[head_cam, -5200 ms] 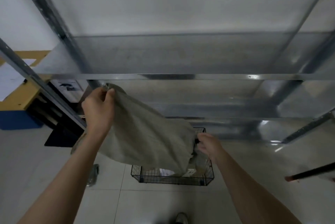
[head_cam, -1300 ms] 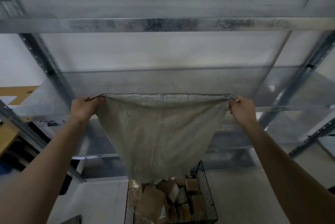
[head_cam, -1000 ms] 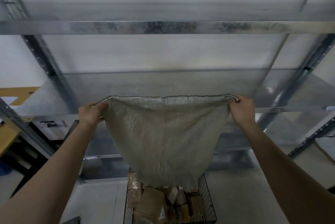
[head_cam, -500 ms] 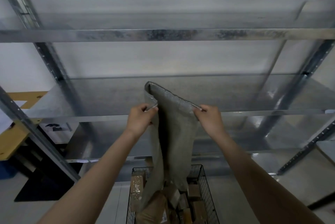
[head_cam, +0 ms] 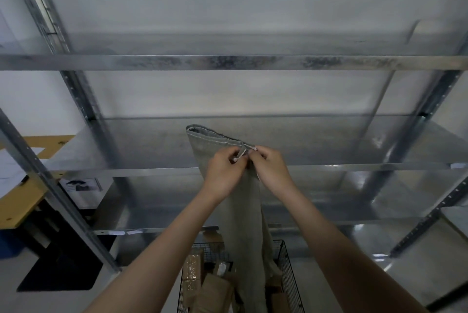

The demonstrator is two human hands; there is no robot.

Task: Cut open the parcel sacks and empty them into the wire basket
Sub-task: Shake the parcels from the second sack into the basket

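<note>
Both hands raised, touching; left hand point(head_cam: 222, 173) and right hand point(head_cam: 272, 167) both pinch the stitched top edge of the limp grey woven sack point(head_cam: 243, 211), folded narrow; sack hangs into the black wire basket point(head_cam: 287, 272) holding brown cardboard parcels point(head_cam: 215, 292); galvanised steel shelving rack point(head_cam: 228, 62) behind.

Left hand point(head_cam: 222, 173) and right hand point(head_cam: 272, 169) pinch the folded sack point(head_cam: 240, 211) together; it hangs limp over the parcel-filled wire basket point(head_cam: 291, 277).
</note>
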